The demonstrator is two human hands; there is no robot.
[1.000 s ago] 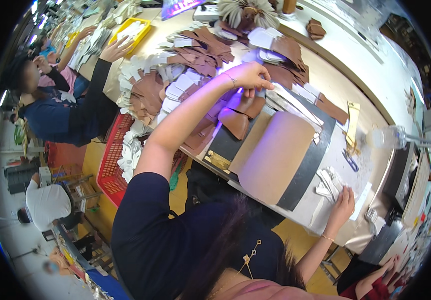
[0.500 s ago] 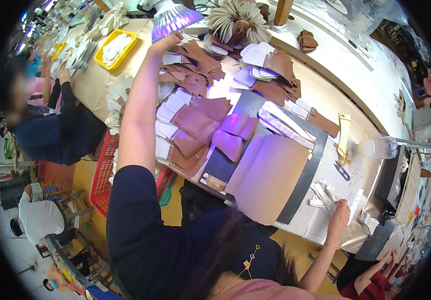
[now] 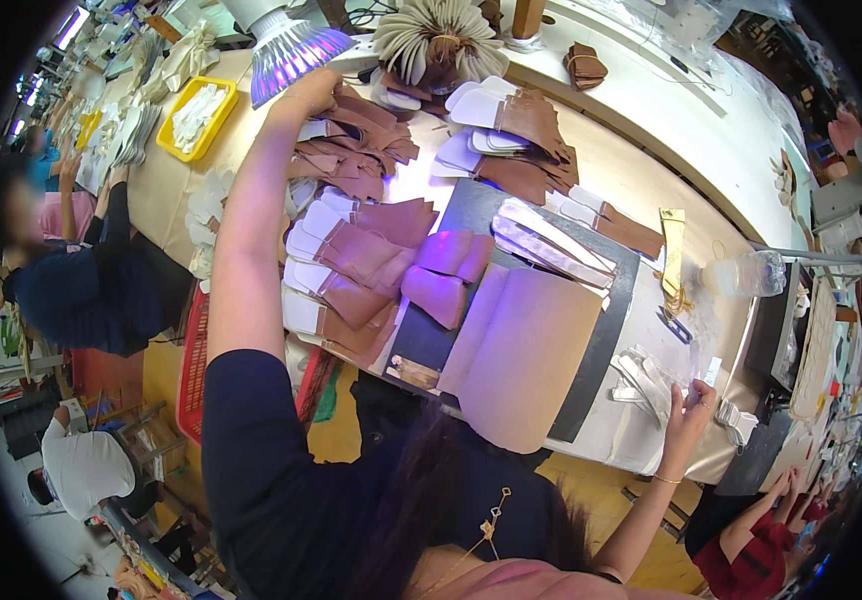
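Observation:
My left arm stretches to the far side of the table. There my left hand (image 3: 315,92) is at a pile of brown leather pieces (image 3: 356,150), just below the lamp; its fingers look curled, and what they may hold is hidden. Near the right edge, my right hand (image 3: 689,412) is open, thumb and forefinger apart, beside a few white strips (image 3: 643,385) lying on the table. In front of me, two folded brown leather pieces (image 3: 446,270) and a curved tan sheet (image 3: 536,350) rest on a dark board (image 3: 606,340). Brown-and-white pieces (image 3: 346,260) are stacked left of the board.
A metal-shaded lamp (image 3: 291,50) hangs over the far left. Further left is a yellow tray (image 3: 196,120) of white pieces. A clear bottle (image 3: 746,274), yellow strip (image 3: 671,250) and small blue tool (image 3: 673,325) are on the right. A red basket (image 3: 194,365) stands below; a co-worker (image 3: 71,270) sits left.
The view has shifted, moving the table slightly left in the picture. My right hand's fingers have spread, and the white strips beside it now lie flatter. My left hand stays by the lamp.

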